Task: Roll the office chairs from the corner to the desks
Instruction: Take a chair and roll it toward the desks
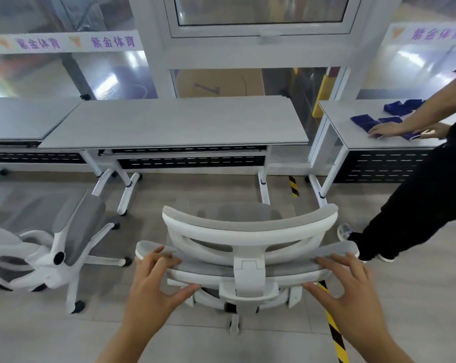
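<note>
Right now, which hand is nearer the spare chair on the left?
Left. The left hand rests on the left end of the front chair's backrest, beside the spare chair; the right hand rests on the backrest's right end, farther away.

Bare left hand (153, 281), bare right hand (352, 286).
</note>
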`<action>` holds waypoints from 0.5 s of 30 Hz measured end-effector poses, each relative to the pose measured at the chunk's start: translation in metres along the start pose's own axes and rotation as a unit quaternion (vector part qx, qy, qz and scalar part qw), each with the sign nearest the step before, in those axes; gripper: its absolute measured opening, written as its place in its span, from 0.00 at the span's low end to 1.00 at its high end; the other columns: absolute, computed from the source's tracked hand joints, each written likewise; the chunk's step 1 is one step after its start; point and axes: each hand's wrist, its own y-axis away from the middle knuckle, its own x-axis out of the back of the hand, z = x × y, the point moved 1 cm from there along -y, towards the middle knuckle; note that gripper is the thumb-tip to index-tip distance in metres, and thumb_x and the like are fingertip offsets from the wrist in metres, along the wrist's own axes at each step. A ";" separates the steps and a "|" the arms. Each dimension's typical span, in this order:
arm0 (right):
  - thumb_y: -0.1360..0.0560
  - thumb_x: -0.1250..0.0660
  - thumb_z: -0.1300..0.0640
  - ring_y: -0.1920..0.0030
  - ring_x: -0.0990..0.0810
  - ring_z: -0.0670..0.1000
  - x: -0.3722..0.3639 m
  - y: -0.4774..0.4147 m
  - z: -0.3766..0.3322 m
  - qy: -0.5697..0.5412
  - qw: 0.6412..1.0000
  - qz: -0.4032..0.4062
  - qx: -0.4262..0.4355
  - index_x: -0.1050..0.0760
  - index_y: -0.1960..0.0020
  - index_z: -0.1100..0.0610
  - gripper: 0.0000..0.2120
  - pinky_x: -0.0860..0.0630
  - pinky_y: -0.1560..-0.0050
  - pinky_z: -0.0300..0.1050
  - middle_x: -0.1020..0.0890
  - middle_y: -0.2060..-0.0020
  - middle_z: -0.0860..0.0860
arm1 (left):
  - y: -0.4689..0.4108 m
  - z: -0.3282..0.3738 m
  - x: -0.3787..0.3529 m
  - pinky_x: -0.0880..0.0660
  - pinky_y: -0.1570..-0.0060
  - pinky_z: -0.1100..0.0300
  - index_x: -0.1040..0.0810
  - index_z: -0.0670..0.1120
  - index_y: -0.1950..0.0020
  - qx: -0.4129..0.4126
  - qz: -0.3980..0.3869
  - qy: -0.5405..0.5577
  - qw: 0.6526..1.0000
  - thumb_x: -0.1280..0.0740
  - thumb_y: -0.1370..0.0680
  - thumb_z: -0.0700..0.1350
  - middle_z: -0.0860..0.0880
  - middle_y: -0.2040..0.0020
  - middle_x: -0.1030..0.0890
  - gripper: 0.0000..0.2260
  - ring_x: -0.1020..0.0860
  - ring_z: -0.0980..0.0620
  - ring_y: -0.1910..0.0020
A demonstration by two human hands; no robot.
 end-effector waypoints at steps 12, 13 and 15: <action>0.36 0.27 0.42 0.40 0.35 0.49 -0.002 -0.025 -0.007 0.027 1.000 -0.006 0.009 0.21 0.42 0.48 0.23 0.36 0.41 0.47 0.29 0.45 0.44 | -0.018 -0.009 -0.006 0.26 0.41 0.48 0.23 0.56 0.47 0.014 -0.003 0.005 1.000 0.23 0.36 0.62 0.67 0.39 0.31 0.23 0.35 0.57 0.29; 0.35 0.26 0.43 0.40 0.36 0.47 -0.003 -0.028 -0.008 0.029 1.000 -0.012 0.004 0.21 0.42 0.48 0.23 0.36 0.42 0.47 0.29 0.45 0.44 | -0.020 -0.009 -0.007 0.26 0.41 0.49 0.23 0.56 0.47 0.019 -0.005 0.002 1.000 0.23 0.37 0.61 0.67 0.39 0.31 0.23 0.35 0.58 0.29; 0.35 0.24 0.45 0.39 0.36 0.49 -0.003 -0.036 -0.010 0.041 0.999 -0.032 -0.012 0.21 0.41 0.49 0.23 0.36 0.43 0.46 0.29 0.45 0.44 | -0.025 -0.010 -0.007 0.27 0.41 0.51 0.24 0.56 0.47 0.022 -0.009 0.000 1.000 0.23 0.36 0.64 0.66 0.40 0.31 0.23 0.35 0.57 0.29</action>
